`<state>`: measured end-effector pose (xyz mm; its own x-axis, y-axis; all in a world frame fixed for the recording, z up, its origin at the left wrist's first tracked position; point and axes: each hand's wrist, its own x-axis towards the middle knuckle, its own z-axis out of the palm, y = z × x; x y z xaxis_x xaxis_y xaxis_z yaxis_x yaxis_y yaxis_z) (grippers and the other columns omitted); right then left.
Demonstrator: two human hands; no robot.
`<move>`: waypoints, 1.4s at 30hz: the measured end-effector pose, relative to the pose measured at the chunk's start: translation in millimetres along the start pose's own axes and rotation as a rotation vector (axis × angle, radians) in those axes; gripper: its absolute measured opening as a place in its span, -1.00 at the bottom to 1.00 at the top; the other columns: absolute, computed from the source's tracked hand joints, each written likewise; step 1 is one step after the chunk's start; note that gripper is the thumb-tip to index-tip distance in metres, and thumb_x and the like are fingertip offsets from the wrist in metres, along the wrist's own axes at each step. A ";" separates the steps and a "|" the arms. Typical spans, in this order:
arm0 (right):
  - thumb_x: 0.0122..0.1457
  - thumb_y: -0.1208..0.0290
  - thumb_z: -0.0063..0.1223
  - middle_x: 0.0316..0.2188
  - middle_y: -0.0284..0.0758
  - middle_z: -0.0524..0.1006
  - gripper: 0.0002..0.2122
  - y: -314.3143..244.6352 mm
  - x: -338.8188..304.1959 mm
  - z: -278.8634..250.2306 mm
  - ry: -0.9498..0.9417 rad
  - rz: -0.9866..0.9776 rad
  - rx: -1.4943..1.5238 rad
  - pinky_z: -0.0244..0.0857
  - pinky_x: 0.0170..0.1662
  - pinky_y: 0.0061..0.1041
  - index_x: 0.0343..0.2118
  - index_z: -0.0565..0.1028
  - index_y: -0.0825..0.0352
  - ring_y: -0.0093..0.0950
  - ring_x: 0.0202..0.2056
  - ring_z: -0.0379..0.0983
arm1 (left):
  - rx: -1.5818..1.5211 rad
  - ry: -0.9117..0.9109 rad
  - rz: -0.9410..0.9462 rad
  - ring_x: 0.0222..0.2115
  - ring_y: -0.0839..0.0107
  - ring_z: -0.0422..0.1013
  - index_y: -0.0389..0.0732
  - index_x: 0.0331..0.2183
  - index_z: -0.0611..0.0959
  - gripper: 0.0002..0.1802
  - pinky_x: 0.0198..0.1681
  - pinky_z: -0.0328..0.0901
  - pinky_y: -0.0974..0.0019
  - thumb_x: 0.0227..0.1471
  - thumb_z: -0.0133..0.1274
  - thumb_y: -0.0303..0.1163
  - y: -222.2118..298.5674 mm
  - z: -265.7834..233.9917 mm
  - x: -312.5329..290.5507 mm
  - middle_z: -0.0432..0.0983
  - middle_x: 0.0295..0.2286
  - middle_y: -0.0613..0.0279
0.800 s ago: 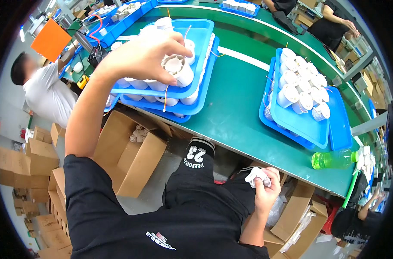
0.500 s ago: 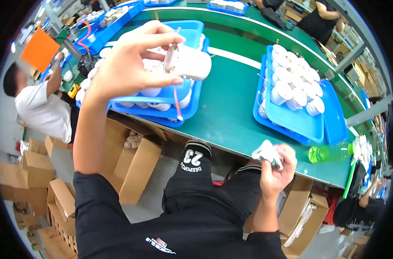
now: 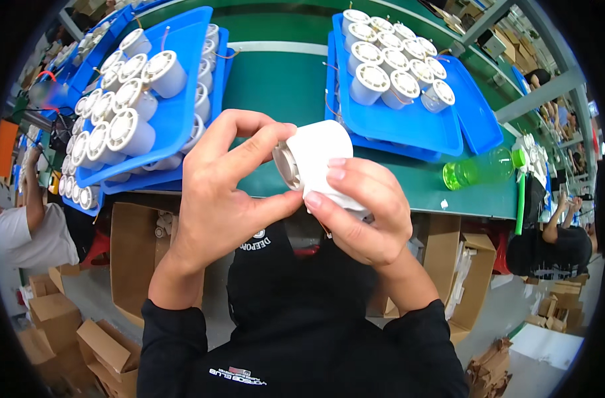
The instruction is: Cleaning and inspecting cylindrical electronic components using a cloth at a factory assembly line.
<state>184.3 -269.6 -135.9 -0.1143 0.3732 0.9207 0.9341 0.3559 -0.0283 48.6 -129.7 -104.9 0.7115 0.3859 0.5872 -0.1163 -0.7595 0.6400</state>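
Between my hands, above the near edge of the bench, a white cylindrical housing [image 3: 323, 144] is tilted with its ribbed grey-white end toward the left. My left hand [image 3: 217, 189] is closed on that end, with thumb below and fingers above. My right hand [image 3: 374, 215] grips the smooth side of the same housing from the right. Whether the white crumpled cloth is still under the right fingers is hard to tell, white on white. To the left, a blue tray [image 3: 176, 109] carries several similar white housings [image 3: 130, 131], their slotted round ends facing up.
On the right, another blue tray [image 3: 408, 129] holds more white housings, stacked over a further tray. A green bottle [image 3: 478, 170] lies at the green bench's [image 3: 276, 79] front edge. Open cardboard boxes [image 3: 133, 265] stand below. Other people work at both sides.
The housing has come down and right from over the left tray, and my right hand has risen from the bench edge to grip it too. My view has shifted.
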 end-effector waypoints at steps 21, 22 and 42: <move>0.11 0.60 0.14 -0.17 -0.30 0.50 -0.80 3.9 -52.8 -7.3 0.059 1.280 1.509 0.41 -0.11 -0.55 -0.17 0.49 0.41 -0.52 -0.18 0.49 | -0.788 -0.177 -0.088 -0.12 0.32 0.40 -0.39 -0.06 0.55 -0.22 -0.10 0.48 0.30 -0.45 0.48 -0.55 -18.6 35.1 -53.3 0.34 -0.14 0.04; 0.11 0.61 0.13 -0.18 -0.32 0.50 -0.81 -1.0 -53.0 -4.8 0.174 1.357 1.559 0.41 -0.12 -0.55 -0.19 0.47 0.38 -0.52 -0.18 0.49 | -0.801 -0.088 -0.115 -0.11 0.31 0.39 -0.38 -0.03 0.53 -0.19 -0.09 0.47 0.30 -0.45 0.47 -0.55 -19.8 40.7 -57.7 0.33 -0.13 0.04; 0.26 0.46 -0.08 0.10 -0.13 0.36 -0.61 10.2 -53.0 -25.4 0.734 1.134 1.414 0.22 0.20 -0.28 0.13 0.25 0.41 -0.26 0.12 0.32 | -0.751 0.312 -0.320 -0.09 0.34 0.39 -0.39 0.00 0.47 -0.28 -0.02 0.46 0.21 -0.28 0.37 -0.66 -22.9 92.8 -69.7 0.27 -0.07 0.12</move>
<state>208.4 -307.5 -175.2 0.7337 0.6489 0.2016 -0.4792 0.7045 -0.5236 66.0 -187.7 -206.5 0.5790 0.7308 0.3616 -0.4474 -0.0861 0.8902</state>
